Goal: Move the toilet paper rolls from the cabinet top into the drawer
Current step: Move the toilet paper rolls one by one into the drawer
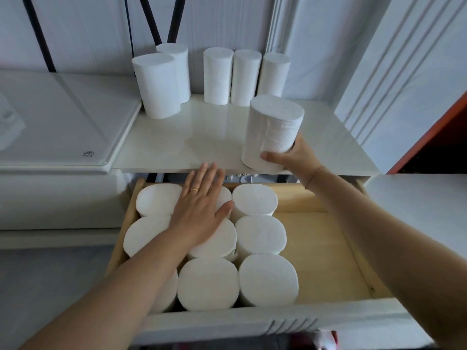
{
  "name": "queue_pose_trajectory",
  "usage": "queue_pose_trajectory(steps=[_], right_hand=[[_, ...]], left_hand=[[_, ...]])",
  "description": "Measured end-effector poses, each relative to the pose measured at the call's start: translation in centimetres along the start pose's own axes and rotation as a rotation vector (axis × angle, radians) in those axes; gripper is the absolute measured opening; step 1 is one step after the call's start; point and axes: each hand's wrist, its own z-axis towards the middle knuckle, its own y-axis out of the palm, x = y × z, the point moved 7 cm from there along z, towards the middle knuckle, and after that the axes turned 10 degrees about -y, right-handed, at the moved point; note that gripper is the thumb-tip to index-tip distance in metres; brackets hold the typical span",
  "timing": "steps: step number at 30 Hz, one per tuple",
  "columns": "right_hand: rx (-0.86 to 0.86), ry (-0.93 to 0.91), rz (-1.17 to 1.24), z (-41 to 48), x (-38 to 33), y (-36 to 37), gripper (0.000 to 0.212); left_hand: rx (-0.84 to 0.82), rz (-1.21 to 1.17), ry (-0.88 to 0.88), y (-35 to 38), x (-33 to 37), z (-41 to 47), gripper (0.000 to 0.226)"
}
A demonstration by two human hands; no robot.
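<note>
Several white toilet paper rolls (217, 75) stand upright at the back of the white cabinet top (192, 145). My right hand (290, 157) grips one upright roll (274, 130) at its base, at the front edge of the top. Below, the open wooden drawer (321, 248) holds several upright rolls (267, 279) packed in its left half. My left hand (199, 210) lies flat with straight fingers on the rolls in the drawer's back middle.
The drawer's right half shows bare wood. A white glass-topped appliance (58, 122) adjoins the cabinet on the left. Dark rods (151, 18) lean against the white wall behind. A red-edged panel (429, 137) stands at the right.
</note>
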Motion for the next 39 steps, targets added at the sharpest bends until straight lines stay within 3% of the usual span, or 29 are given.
queue_pose_trajectory(steps=[8,19,23,25,39], right_hand=[[-0.070,0.013,-0.033,-5.8,-0.1,-4.0,0.071],[-0.211,0.206,-0.017,-10.5,4.8,-7.9,0.063],[-0.287,0.300,-0.065,-11.0,8.2,-6.4,0.074],[-0.292,0.305,-0.102,-11.3,9.5,-5.6,0.082],[-0.253,0.370,-0.233,-12.3,12.5,-6.4,0.088]], left_hand=[[-0.255,-0.047,0.182,2.6,5.3,-0.7,0.065],[-0.245,-0.027,0.201,3.2,9.3,0.4,0.066],[-0.230,-0.038,0.204,3.3,9.2,0.2,0.067],[-0.231,-0.041,0.197,3.4,9.2,0.3,0.066],[-0.216,-0.052,0.201,3.6,9.1,0.2,0.065]])
